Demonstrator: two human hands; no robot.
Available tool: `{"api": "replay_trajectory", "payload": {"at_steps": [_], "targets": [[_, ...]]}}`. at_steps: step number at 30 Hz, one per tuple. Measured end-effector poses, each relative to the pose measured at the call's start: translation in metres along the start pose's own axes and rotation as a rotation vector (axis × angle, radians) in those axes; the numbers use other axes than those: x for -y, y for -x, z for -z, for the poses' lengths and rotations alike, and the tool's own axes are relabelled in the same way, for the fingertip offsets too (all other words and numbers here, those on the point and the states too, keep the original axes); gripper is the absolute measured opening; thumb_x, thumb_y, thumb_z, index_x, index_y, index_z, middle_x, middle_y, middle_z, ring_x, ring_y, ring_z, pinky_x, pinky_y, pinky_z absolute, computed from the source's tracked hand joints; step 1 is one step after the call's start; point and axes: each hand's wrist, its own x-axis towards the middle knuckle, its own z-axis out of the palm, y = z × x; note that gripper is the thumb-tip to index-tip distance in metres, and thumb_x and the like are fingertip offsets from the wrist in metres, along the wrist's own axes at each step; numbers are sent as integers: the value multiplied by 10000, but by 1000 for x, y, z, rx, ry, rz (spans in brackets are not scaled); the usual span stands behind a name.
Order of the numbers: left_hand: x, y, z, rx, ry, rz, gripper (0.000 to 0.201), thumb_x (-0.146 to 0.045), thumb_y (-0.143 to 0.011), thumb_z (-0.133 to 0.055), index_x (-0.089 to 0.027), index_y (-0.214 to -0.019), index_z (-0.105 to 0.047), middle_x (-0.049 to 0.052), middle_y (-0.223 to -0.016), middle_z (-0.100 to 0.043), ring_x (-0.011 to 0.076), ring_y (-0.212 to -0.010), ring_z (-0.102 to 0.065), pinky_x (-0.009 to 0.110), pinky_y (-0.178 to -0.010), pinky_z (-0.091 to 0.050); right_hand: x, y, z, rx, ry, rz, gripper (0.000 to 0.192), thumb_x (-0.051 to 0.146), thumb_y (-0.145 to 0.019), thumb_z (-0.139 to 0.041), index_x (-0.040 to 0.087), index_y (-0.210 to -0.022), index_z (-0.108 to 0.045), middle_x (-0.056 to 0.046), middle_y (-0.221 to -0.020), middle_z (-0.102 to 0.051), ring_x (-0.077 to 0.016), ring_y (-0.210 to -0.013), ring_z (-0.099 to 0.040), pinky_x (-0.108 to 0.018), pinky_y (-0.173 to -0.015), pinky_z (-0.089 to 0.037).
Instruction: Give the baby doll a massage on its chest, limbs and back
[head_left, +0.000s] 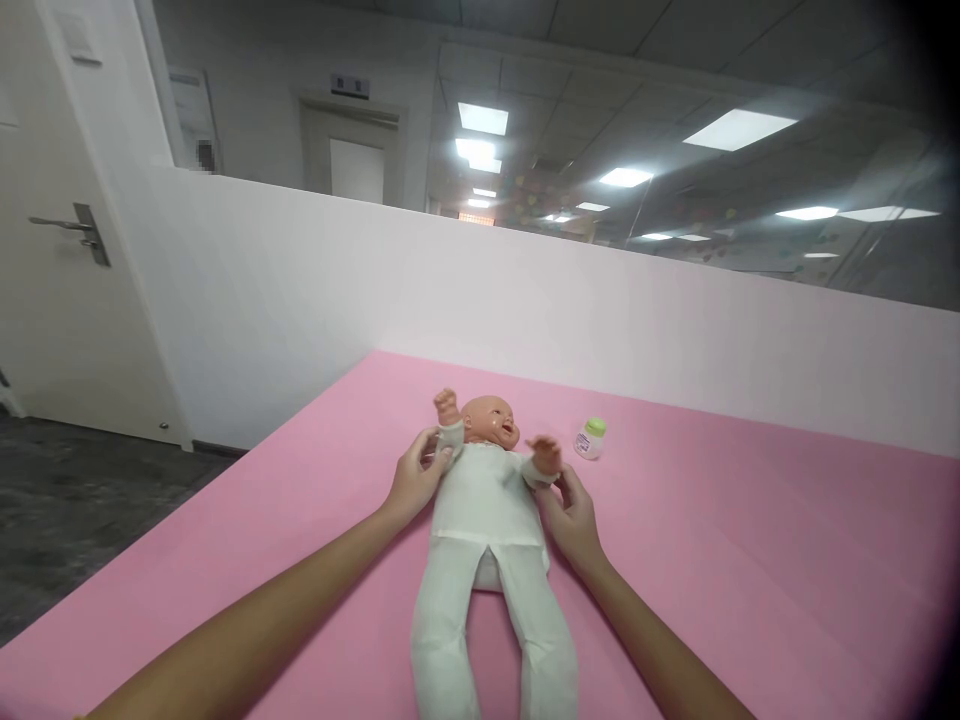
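A baby doll (pixel 491 520) in a white one-piece suit lies on its back on the pink mat (pixel 750 560), head toward the far wall and arms raised. My left hand (pixel 415 480) grips the sleeve of the doll's arm on the left side, just below its fist. On the other side, my right hand (pixel 571 518) holds the sleeve under the doll's open hand. A small white bottle with a green cap (pixel 590 438) stands on the mat a little to the right of the doll's head, apart from both hands.
A low white partition wall (pixel 600 310) runs behind the mat, with glass above it. A white door with a lever handle (pixel 75 228) is at the left. Dark floor (pixel 90 500) lies past the mat's left edge.
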Motion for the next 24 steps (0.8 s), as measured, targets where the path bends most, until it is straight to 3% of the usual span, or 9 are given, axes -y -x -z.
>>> {"api": "replay_trajectory", "payload": {"at_steps": [4, 9, 14, 20, 24], "targets": [[-10, 3, 1, 139, -108, -126, 284, -285, -923, -641, -241, -1182, -750, 92, -1240, -695, 265, -1191, -633, 399, -1026, -505, 4, 0, 0, 109, 154, 214, 336, 180, -865, -652, 265, -1182, -724, -78, -1264, -703, -300, -1244, -600, -478, -1094, -464], [-13, 4, 3, 176, -121, -194, 423, -127, -856, -587, -260, -1223, -749, 76, -1251, -673, 242, -1194, -625, 382, -1032, -506, -3, -2, 3, 131, 247, 311, 401, 120, -832, -593, 272, -1191, -687, -81, -1230, -694, -297, -1198, -609, -499, -1041, -504], [-10, 3, 7, 184, -123, -181, 520, -30, -723, -555, -239, -1165, -731, 63, -1219, -686, 239, -1175, -630, 355, -980, -517, -7, -1, 2, 96, 293, 293, 449, 101, -817, -558, 286, -1211, -669, -66, -1233, -691, -292, -1189, -606, -491, -1013, -520], [-12, 4, 7, 174, -173, -169, 391, -92, -791, -604, -231, -1143, -703, 55, -1188, -701, 236, -1128, -642, 355, -948, -509, -10, 0, 1, 88, 283, 249, 421, 153, -834, -584, 285, -1220, -684, -73, -1247, -696, -304, -1202, -602, -503, -1026, -510], [-14, 5, 6, 166, -162, -149, 343, -141, -834, -619, -232, -1159, -678, 46, -1172, -712, 228, -1103, -653, 353, -946, -504, -14, -1, -1, 51, 202, 109, 360, 234, -846, -649, 257, -1202, -699, -85, -1255, -703, -308, -1204, -616, -497, -1038, -500]]}}
